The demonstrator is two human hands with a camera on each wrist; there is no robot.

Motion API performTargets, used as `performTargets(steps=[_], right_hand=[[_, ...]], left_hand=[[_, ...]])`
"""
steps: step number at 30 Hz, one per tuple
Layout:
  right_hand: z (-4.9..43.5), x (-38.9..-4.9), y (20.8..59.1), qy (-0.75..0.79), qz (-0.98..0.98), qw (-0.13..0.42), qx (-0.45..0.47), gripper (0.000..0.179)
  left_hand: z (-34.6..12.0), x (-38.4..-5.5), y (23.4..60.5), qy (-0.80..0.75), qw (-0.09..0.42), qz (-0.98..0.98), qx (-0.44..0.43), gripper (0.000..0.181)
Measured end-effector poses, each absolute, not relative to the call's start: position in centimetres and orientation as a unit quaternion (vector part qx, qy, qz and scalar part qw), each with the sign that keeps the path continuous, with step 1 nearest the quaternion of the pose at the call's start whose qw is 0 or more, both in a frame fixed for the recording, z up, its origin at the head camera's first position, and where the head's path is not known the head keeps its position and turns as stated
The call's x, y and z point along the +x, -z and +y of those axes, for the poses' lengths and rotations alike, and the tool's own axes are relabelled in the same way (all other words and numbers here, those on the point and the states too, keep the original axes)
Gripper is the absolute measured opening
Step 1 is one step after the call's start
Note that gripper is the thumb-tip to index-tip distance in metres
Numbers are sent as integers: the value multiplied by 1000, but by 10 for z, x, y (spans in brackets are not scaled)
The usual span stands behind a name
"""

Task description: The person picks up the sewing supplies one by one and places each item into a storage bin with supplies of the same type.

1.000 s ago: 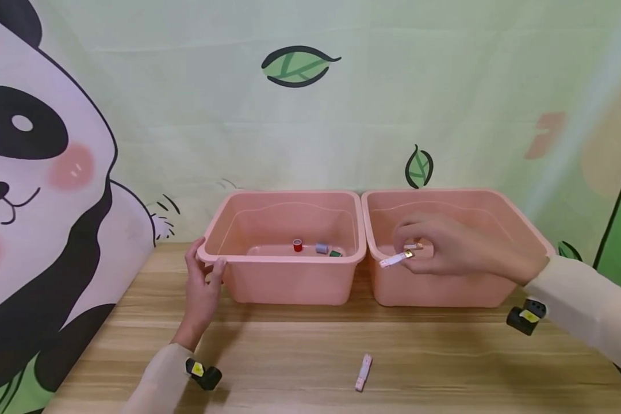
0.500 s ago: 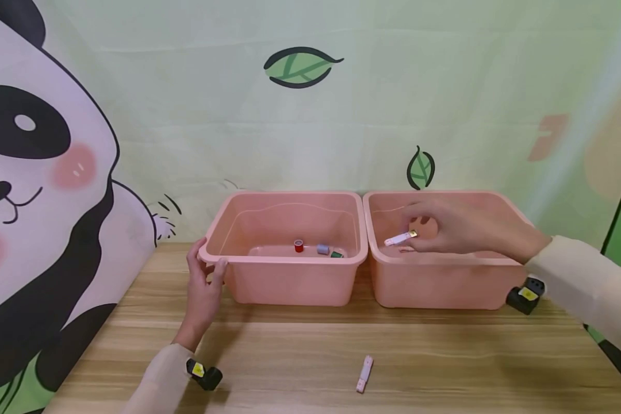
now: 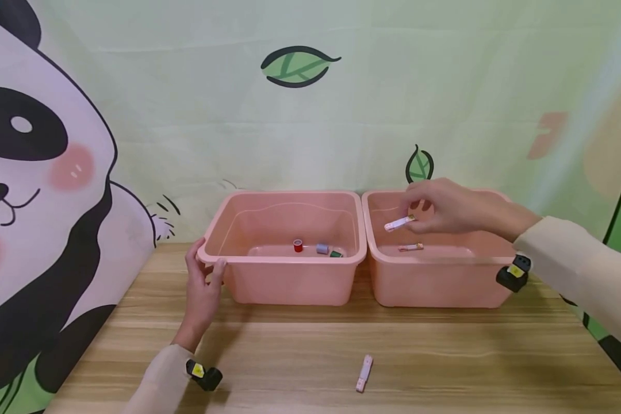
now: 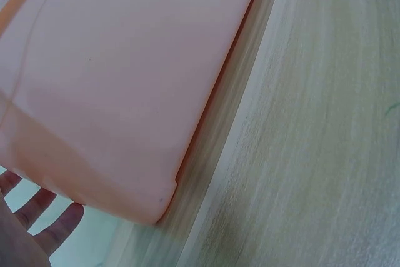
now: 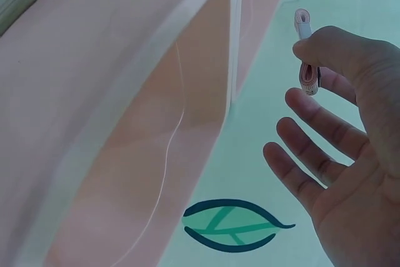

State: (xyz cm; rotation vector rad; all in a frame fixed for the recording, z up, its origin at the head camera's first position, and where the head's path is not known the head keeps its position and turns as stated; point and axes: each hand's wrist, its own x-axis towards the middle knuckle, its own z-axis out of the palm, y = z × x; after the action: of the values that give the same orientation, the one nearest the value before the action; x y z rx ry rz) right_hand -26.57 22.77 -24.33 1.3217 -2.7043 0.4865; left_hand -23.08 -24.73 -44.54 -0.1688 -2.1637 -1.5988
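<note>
My right hand (image 3: 447,207) pinches a folded tape measure (image 3: 399,223), pale pink and white, between thumb and index finger above the right pink bin (image 3: 445,283). The other fingers stand spread apart below it in the right wrist view, where the folded loops of the held tape measure (image 5: 309,78) show. Another folded tape measure (image 3: 411,247) lies on that bin's floor. My left hand (image 3: 203,290) grips the near left corner of the left pink bin (image 3: 290,283), thumb at the front rim. In the left wrist view its fingers (image 4: 64,224) reach around the bin's side.
Inside the left bin are a red thread spool (image 3: 298,246), a grey-blue spool (image 3: 322,248) and a green one (image 3: 336,253). A third folded tape measure (image 3: 364,374) lies on the wooden table (image 3: 290,356) in front. A printed cloth (image 3: 212,115) hangs behind the bins.
My right hand has risen with its tape measure from low at the right bin, leaving the tape measure on the bin floor in plain view. My left hand has stayed on the left bin.
</note>
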Motion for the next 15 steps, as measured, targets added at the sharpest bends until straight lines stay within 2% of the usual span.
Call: performTargets(steps=[15], right_hand=[[232,-301,241,-156,-922,-27,353,9]], left_hand=[[-246,-232,447,578,230,-782,-49,62]])
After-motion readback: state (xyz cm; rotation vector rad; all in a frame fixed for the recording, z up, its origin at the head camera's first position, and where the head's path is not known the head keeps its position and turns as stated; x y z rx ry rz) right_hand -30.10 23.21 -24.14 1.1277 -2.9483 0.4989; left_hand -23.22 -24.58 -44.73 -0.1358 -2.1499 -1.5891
